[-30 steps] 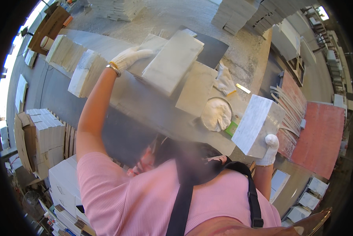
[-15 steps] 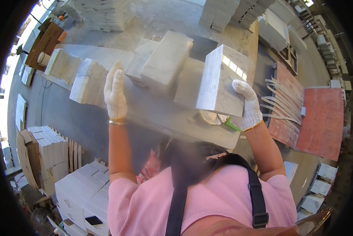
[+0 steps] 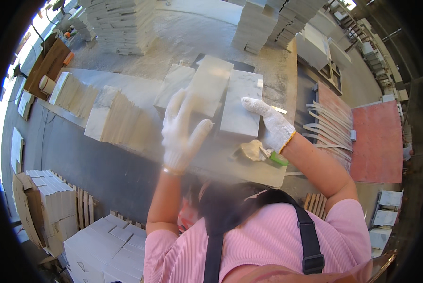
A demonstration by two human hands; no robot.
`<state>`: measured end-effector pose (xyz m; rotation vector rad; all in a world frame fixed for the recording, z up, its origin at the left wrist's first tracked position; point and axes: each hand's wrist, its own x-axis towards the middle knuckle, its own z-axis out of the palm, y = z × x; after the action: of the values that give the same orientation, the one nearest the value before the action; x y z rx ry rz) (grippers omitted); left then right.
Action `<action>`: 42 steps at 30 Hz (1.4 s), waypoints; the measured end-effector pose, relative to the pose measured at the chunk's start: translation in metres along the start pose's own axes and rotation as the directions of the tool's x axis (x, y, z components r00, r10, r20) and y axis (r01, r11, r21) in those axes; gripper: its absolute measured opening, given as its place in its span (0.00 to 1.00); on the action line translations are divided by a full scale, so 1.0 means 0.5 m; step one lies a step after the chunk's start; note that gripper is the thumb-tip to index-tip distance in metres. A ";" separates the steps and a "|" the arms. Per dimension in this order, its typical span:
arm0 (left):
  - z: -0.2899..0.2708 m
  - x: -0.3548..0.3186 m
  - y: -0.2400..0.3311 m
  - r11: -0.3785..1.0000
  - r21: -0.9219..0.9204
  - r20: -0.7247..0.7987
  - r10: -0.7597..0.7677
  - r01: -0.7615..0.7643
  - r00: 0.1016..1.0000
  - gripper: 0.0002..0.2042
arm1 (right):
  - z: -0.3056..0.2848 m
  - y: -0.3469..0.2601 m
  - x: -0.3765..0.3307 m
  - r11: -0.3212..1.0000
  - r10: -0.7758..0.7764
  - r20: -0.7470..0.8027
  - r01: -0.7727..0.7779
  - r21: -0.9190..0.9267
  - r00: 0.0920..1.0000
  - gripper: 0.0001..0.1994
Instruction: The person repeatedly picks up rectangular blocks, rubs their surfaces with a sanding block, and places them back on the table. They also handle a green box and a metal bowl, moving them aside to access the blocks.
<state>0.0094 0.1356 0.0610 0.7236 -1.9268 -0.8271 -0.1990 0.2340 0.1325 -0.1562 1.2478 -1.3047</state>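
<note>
Marble tile lies flat on the dusty workbench, just beside a second tile. Going left to right, I see leaning slabs at the bench's left end. My left hand, gloved in white, hangs spread above the bench, holding nothing. My right hand rests its fingers on the tile's right edge, flat, not pinching. A crumpled rag sits just below it.

Gloved hands over marble tiles (workbench)
</note>
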 end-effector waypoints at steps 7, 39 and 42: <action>0.001 -0.001 -0.006 0.997 0.048 0.009 0.054 -0.054 0.999 0.31 | 0.005 -0.059 -0.034 0.877 0.092 -0.004 -0.083 -0.473 0.996 0.27; 0.309 -0.316 0.383 0.958 -0.174 0.195 -0.193 0.227 0.962 0.30 | -0.915 0.358 -0.574 0.986 0.134 -0.554 -0.167 -0.010 0.822 0.19; 0.450 -0.318 0.450 0.935 -0.232 0.477 -0.131 0.268 0.869 0.29 | -0.972 0.406 -0.652 0.995 0.096 -0.560 -0.078 0.056 0.823 0.15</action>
<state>-0.1569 0.4501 0.0716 0.5893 -2.0876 -1.4912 -0.3596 0.8146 -0.0120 0.3353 1.7091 -1.3343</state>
